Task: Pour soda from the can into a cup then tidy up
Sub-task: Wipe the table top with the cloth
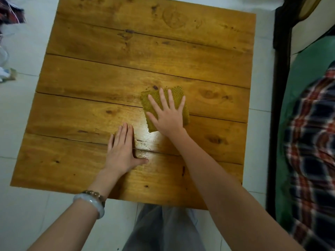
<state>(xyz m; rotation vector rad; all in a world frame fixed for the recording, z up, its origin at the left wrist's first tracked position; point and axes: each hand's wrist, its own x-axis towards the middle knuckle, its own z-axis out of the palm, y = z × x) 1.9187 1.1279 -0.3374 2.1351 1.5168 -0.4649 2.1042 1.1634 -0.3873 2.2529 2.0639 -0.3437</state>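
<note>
Head camera view, looking straight down on a square wooden table (108,51) made of wide honey-coloured planks. A person's right hand (167,115) lies flat on a folded yellow-green cloth (179,95) with a waffle texture. Its fingers are straight and spread, pressing the cloth against the wood rather than curling round it. The cloth sits a little right of the table's middle, across a seam between two planks. The left hand (120,151) rests palm down on bare wood, nearer the person and just left of the cloth. Its fingers are straight and close together, thumb stretched out to the side, holding nothing. Between the two hands the wood shows a bright, glossy patch (152,142) (whether wet or only catching the light cannot be told). The left wrist wears a pale bangle (89,201) and beside it a beaded bracelet (95,193). Grey trousers (163,229) show below the table's near edge. Pale floor tiles (27,124) surround the table. At the right stands a dark wooden frame (279,87), with green fabric (299,78) and a plaid fabric (311,142) in red, navy and white beyond it.
</note>
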